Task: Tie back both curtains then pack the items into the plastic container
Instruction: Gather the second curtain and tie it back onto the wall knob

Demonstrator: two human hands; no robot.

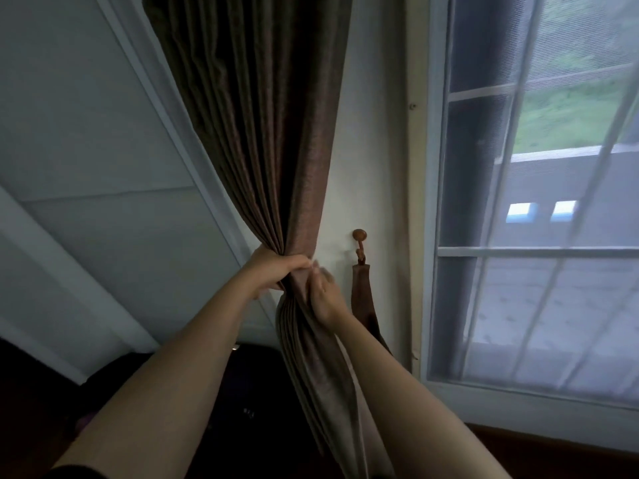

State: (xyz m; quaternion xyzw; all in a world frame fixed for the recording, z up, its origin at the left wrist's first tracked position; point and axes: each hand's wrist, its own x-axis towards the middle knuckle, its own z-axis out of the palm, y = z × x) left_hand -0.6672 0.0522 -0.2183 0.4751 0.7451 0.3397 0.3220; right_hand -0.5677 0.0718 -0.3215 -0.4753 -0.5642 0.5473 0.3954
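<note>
Curtain (273,150) in grip of both hands (278,267) (323,293)

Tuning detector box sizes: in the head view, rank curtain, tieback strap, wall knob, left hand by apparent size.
1. curtain, by far largest.
2. tieback strap and left hand: look alike; strap partly hidden behind the right arm, hand nearer the camera, so unranked.
3. wall knob, smallest.

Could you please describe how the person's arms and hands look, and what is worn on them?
The left forearm and right forearm are bare. The left hand and the right hand wear no gloves; no watch, bracelet or ring shows, though the right hand is blurred. A dark sleeve edge shows at the bottom left, high on the left arm.
</note>
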